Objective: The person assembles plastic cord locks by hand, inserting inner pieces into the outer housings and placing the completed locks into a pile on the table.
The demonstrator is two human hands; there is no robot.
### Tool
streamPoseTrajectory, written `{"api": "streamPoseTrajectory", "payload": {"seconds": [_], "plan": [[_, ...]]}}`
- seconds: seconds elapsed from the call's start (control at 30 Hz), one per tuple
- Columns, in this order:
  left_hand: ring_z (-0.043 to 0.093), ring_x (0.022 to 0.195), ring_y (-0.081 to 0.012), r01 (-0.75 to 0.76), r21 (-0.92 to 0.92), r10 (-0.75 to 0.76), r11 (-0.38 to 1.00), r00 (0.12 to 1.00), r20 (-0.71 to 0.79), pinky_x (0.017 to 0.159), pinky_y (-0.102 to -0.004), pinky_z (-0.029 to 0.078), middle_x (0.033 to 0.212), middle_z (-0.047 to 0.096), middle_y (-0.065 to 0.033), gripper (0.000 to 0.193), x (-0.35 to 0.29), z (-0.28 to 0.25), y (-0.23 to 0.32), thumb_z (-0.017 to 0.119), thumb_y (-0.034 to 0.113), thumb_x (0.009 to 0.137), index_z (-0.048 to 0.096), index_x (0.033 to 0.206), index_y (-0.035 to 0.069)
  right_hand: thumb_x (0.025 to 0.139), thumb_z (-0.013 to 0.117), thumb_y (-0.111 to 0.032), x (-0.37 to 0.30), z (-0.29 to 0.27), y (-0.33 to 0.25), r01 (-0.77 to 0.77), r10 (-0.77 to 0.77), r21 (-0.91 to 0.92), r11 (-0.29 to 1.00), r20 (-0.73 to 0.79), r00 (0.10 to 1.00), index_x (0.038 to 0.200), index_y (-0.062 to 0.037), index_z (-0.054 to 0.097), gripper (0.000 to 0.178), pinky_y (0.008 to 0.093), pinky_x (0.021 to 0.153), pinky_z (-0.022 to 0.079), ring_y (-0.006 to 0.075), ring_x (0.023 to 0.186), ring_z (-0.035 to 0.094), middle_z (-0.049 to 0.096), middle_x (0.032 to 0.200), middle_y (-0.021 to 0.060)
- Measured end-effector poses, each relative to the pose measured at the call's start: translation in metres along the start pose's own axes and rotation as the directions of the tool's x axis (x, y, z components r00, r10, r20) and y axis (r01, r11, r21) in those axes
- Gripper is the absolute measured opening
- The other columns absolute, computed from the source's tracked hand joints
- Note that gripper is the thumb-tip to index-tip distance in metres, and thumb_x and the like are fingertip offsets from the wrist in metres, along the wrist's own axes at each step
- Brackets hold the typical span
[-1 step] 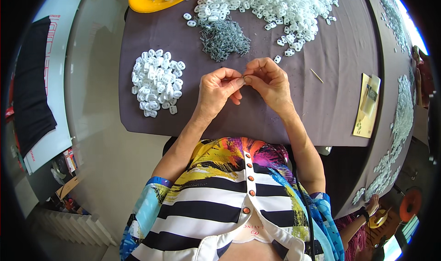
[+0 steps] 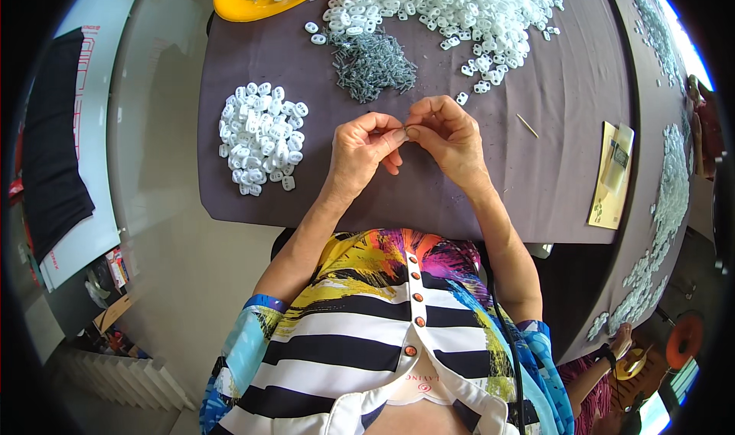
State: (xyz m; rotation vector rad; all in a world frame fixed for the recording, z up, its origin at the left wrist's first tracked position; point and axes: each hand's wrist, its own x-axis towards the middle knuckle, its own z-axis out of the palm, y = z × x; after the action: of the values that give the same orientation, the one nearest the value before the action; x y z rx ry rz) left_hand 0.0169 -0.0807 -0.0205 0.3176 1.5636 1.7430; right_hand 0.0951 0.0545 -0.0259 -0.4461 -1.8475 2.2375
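Observation:
My left hand [image 2: 366, 146] and my right hand [image 2: 450, 138] meet at the fingertips above the dark cloth. Thumb and forefinger of each are pinched together around something tiny that the fingertips mostly hide. Just beyond them lies a heap of small grey, glassy-looking rods [image 2: 374, 66]. To the left sits a pile of white oval plastic pieces [image 2: 262, 138], some with small marks or holes in them. A much larger heap of whitish two-holed oval pieces [image 2: 467, 6] spreads over the far side, and a few of its pieces lie loose nearer my right hand.
A yellow plate [image 2: 279, 5] with small grey bits stands at the far left of the table [image 2: 528, 179]. On the right lie a thin wooden stick [image 2: 528, 126] and a tan card with a clear packet [image 2: 611, 176]. Another person's hand [image 2: 622, 342] shows at lower right.

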Motion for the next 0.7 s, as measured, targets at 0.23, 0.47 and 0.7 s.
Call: {"api": "streamPoseTrajectory", "payload": {"seconds": [0.23,0.47,0.7], "plan": [[0.046,0.045,-0.0035,-0.041,0.21,0.05,0.977,0.998,-0.035,0.038,-0.0179,0.037,0.062,0.056,0.0002,0.009,0.0,0.004,0.005,0.059,0.01,0.081,0.059,0.08,0.001,0.078,0.056,0.008,0.0,0.001,-0.001,-0.034,0.034,0.037,0.999,-0.002,0.999,0.097,-0.0019,0.052,0.023,0.0195,0.07,0.045,0.0066,0.079,0.054,0.056,0.085,0.0019],[0.042,0.044,-0.003,0.019,0.187,-0.018,0.982,1.0,-0.006,0.038,-0.0176,0.032,0.06,0.053,0.0016,0.01,0.003,-0.001,0.005,0.055,0.011,0.083,0.056,0.08,0.001,0.077,0.058,0.005,0.006,0.005,0.0,-0.034,0.034,-0.023,0.999,-0.016,0.999,0.1,-0.0006,0.051,0.024,0.0183,0.069,0.044,0.0056,0.078,0.051,0.054,0.085,0.0016],[0.038,0.045,-0.0033,0.039,0.047,-0.039,0.998,0.999,-0.011,0.04,-0.0196,0.031,0.058,0.046,0.0032,0.012,0.001,-0.004,-0.001,0.052,0.013,0.085,0.052,0.08,0.002,0.079,0.055,0.003,0.015,0.01,0.0,-0.058,0.059,-0.023,0.998,0.027,0.998,0.1,0.0004,0.051,0.021,0.0195,0.071,0.044,0.0066,0.078,0.052,0.055,0.084,0.002]]}}
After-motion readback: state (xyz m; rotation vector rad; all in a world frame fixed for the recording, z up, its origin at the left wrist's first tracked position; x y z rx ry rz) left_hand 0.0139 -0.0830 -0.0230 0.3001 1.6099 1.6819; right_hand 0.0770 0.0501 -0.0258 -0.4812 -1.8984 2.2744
